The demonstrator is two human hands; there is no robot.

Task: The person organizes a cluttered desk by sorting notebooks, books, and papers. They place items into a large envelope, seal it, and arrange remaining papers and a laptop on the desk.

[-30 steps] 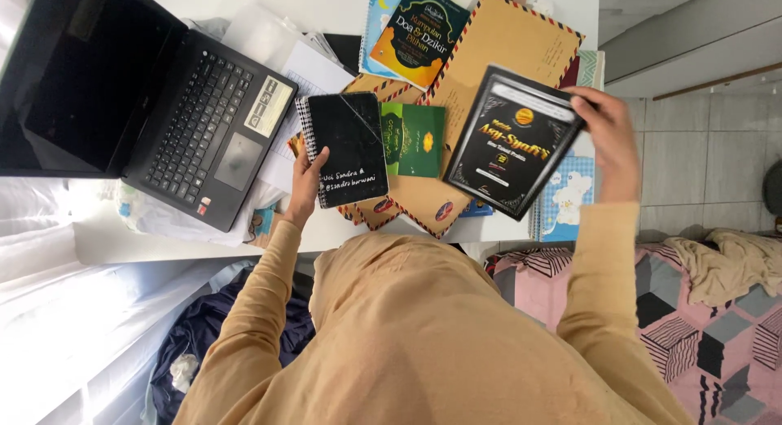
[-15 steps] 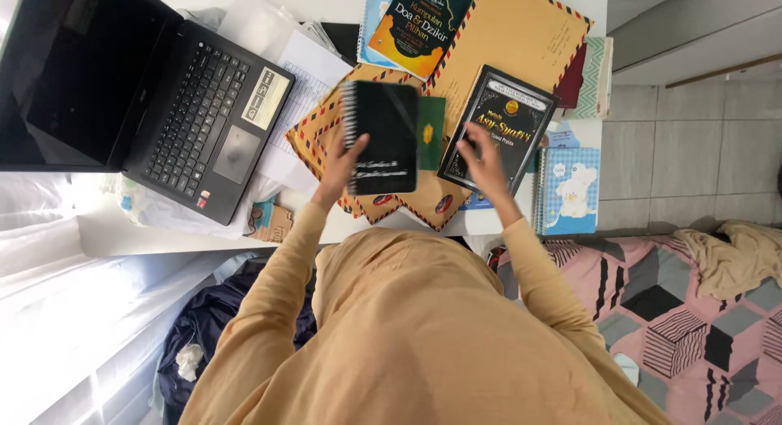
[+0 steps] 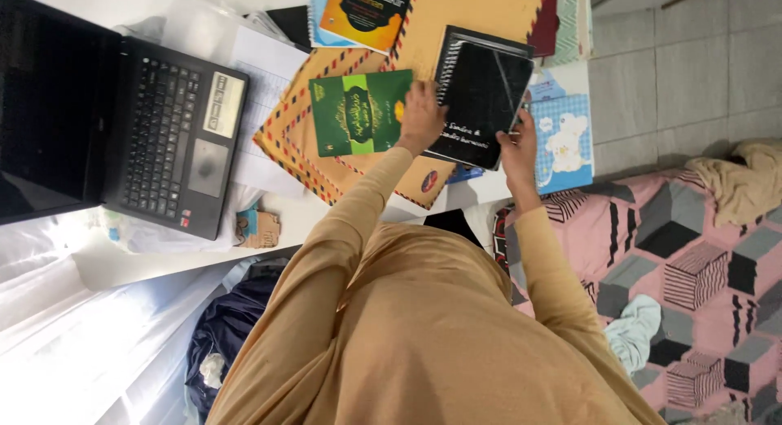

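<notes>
Black spiral notebook [image 3: 482, 103], gripped by left hand [image 3: 421, 119] at nine o'clock, right hand [image 3: 519, 144] at four, fingers closed on its edges.

Tan long sleeves [image 3: 350, 229], matching tan headscarf [image 3: 423, 311]
</notes>
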